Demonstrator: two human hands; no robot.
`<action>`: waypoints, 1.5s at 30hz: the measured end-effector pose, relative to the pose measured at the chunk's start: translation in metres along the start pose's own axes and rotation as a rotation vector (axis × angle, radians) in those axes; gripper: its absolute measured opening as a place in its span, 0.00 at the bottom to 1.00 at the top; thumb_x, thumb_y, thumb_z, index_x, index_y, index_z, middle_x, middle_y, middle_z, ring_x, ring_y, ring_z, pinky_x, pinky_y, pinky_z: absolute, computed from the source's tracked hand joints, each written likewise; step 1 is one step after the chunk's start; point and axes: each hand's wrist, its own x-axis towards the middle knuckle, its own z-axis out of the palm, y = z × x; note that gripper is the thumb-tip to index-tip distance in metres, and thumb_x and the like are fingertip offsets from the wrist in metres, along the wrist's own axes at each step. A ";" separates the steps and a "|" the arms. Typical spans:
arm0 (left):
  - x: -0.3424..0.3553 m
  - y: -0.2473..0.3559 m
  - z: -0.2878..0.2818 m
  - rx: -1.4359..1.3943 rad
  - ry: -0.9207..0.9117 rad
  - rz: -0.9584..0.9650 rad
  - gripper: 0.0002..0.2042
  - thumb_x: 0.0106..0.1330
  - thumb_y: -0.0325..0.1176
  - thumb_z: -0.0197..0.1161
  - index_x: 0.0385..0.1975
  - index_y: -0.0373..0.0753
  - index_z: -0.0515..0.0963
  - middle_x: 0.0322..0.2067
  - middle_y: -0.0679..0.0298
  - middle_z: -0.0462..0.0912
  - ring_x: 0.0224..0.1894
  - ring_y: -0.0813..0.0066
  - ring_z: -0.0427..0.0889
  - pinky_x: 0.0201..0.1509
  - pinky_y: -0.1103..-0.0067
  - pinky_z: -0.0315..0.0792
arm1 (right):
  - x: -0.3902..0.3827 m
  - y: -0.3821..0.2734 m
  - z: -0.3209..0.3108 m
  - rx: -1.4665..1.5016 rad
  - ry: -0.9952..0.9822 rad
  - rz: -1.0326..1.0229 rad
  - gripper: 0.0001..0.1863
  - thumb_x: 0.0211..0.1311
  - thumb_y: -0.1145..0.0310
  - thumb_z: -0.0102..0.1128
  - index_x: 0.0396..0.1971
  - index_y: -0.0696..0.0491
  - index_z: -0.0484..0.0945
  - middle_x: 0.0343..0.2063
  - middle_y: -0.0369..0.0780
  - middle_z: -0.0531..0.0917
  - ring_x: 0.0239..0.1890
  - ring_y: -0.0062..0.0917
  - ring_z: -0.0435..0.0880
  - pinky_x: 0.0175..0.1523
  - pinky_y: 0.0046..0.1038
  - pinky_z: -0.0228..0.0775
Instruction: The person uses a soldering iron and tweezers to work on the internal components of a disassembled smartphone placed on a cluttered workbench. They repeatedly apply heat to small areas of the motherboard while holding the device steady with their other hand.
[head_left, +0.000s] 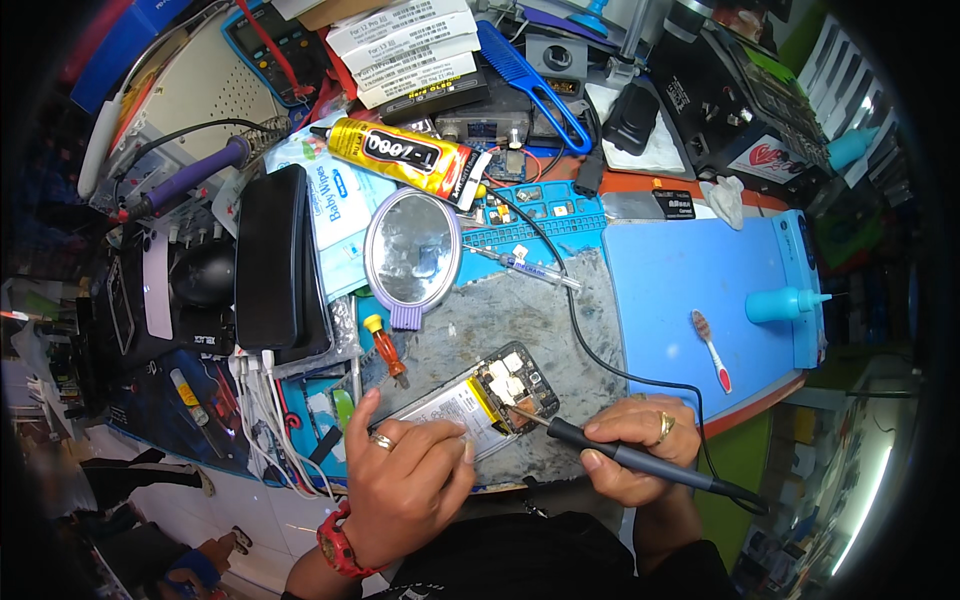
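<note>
So the opened-up phone [482, 398] is lying on the worn grey mat [520, 310], close to the near edge of the bench [765, 397], pretty much between the two hands. Left hand [405, 480] is half curled over its battery end, can't tell if it's actually gripping. Right hand [640, 425] is closed around a soldering iron [632, 458], tip at the circuit board [512, 385].

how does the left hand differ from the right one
The right hand grips a soldering iron; the left hand lies partly over the phone, no tool visible. The left hand's wrist bears a red watch; none shows on the right hand's. Both wear a ring.
</note>
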 end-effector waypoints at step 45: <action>-0.057 -0.028 -0.024 -0.067 0.126 -0.026 0.18 0.60 0.30 0.79 0.49 0.36 0.83 0.43 0.56 0.86 0.49 0.54 0.86 0.80 0.47 0.58 | -0.019 0.003 -0.002 0.355 0.220 0.286 0.09 0.65 0.79 0.71 0.42 0.65 0.84 0.33 0.46 0.91 0.34 0.24 0.92 0.42 0.25 0.85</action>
